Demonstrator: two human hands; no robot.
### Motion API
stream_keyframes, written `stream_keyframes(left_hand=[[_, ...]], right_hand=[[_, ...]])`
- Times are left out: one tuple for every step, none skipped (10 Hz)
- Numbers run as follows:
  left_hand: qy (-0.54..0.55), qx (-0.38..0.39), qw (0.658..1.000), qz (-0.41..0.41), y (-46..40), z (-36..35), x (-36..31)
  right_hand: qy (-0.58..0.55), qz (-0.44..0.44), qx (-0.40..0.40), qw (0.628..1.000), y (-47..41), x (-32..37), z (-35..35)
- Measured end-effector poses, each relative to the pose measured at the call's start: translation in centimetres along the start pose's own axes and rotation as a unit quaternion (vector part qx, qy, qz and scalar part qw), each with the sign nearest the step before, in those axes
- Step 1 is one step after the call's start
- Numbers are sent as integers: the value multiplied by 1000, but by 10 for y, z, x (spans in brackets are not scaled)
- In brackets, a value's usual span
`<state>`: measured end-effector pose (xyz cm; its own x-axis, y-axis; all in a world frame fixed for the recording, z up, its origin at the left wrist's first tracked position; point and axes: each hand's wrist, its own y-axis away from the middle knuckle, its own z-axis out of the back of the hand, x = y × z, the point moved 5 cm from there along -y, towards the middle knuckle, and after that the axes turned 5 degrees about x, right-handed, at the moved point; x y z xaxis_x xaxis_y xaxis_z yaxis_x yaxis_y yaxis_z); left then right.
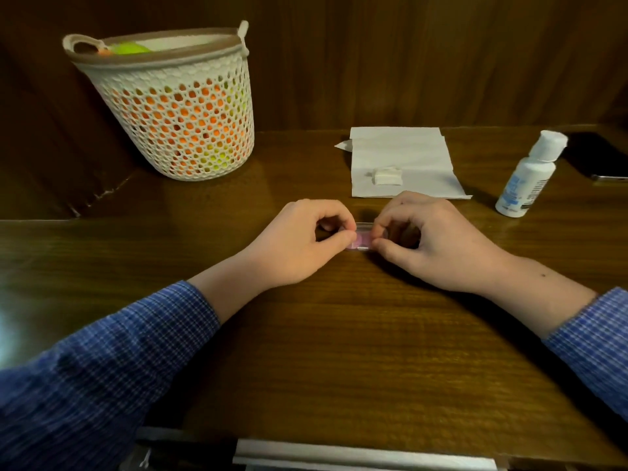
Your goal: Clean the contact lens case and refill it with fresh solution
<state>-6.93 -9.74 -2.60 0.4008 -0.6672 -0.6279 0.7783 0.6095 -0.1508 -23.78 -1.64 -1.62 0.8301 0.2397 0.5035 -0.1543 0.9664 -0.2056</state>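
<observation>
Item: small flat contact lens case of clear plastic with a pink interior (363, 240), lying on the dark brown wood-grain desk (339, 351) about midway across it and nearer the rear edge than the front; mostly hidden by fingers, so whether its lid or caps are on cannot be told. Left hand (302, 241): fingers curled, thumb and forefinger pinching the left end of the case. Right hand (428, 239): fingers curled likewise, thumb and forefinger pinching the right end, both wrists resting low on the desk. Sleeves: blue checked cloth, both forearms. Step in hand, by judgement: the opening of the case, the start of the cleaning; no liquid or wiping is in evidence at the case. Supplies: white paper towel, unfolded flat (407, 154), just behind the hands toward the rear edge; on it a small white folded pad, perhaps cotton or tissue (387, 176); white plastic squeeze bottle with white cap and blue-printed label (528, 176), upright, toward the right rear of the desk, apart from both hands, cap seemingly on. Next move calls for, by judgement: one hand steadying the case against the desk while the other lifts or turns the lid, with a light pinch since the case is small and smooth; then the pad for wiping and the bottle for filling. Also present: white perforated plastic basket with brown rim (176, 107), left rear, holding orange and yellow-green contents; dark flat phone-like slab (601, 158), right rear corner.
</observation>
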Motion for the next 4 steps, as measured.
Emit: stream_keyframes(left_hand=[[-10, 1, 1000, -1, 3, -2, -5], [3, -22, 1000, 16, 9, 0, -12], [6, -70, 994, 85, 23, 11, -19], [-17, -141, 989, 37, 64, 3, -49]], right_hand=[[2, -13, -7, 1000, 4, -2, 3], [-12, -27, -29, 999, 12, -5, 7], [4, -56, -50, 997, 23, -8, 16], [3, -68, -66, 995, 52, -7, 23]])
